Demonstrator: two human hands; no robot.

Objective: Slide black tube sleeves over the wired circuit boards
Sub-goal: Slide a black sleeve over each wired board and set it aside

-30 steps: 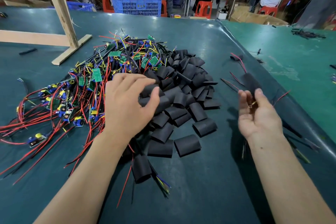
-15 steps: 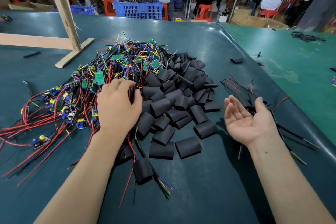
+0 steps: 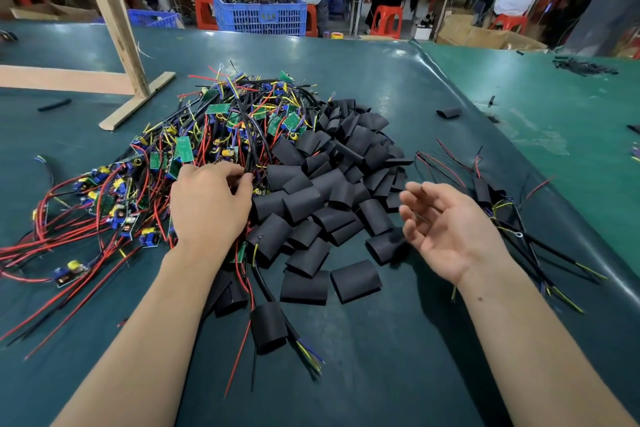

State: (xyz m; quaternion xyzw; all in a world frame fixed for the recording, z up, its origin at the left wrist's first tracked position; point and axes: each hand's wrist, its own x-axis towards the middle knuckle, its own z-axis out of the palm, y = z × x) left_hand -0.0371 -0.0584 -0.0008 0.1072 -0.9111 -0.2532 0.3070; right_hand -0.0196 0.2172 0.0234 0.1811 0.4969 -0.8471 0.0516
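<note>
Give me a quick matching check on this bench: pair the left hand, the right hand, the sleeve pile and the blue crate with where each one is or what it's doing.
Things:
1. left hand
2. right hand
3. sleeve pile
4. blue crate

States:
A. beyond the table's far edge, full of wiring
B. palm up, fingers relaxed, holding nothing
C. fingers curled into the tangle of wired boards
D. between the wired boards and the right hand

Pairs: 1-C, 2-B, 3-D, 4-A
</note>
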